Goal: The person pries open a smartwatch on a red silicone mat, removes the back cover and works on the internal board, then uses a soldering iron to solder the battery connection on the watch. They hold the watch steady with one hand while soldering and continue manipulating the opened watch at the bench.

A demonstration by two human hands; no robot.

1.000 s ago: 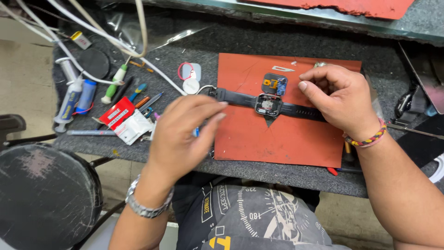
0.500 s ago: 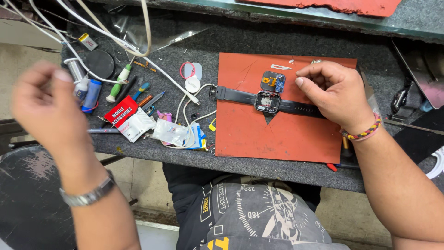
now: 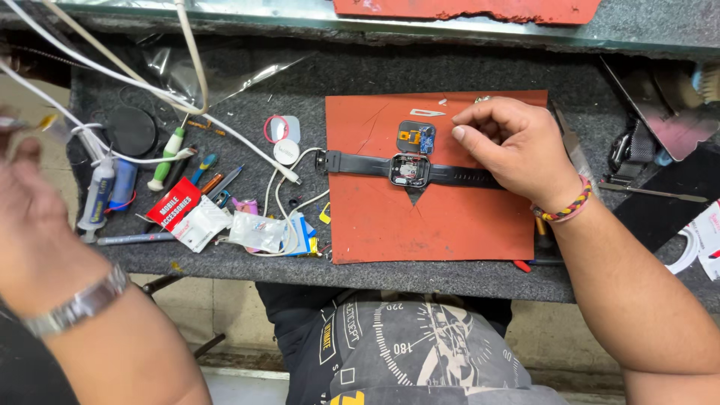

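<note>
Orange mat [image 3: 390, 225]: opened watch [image 3: 409, 169], loose module [image 3: 416, 138] at 12 o'clock. Right hand [image 3: 517, 142] fingers curled, resting on strap; a nudge could scatter parts. Left hand [image 3: 30, 217] blurred, fingers unreadable.

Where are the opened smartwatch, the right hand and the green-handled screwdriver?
opened smartwatch [image 3: 409, 170], head view, on its open square case.
right hand [image 3: 517, 146], head view, on the back of the hand.
green-handled screwdriver [image 3: 166, 157], head view, on its green and white handle.
</note>
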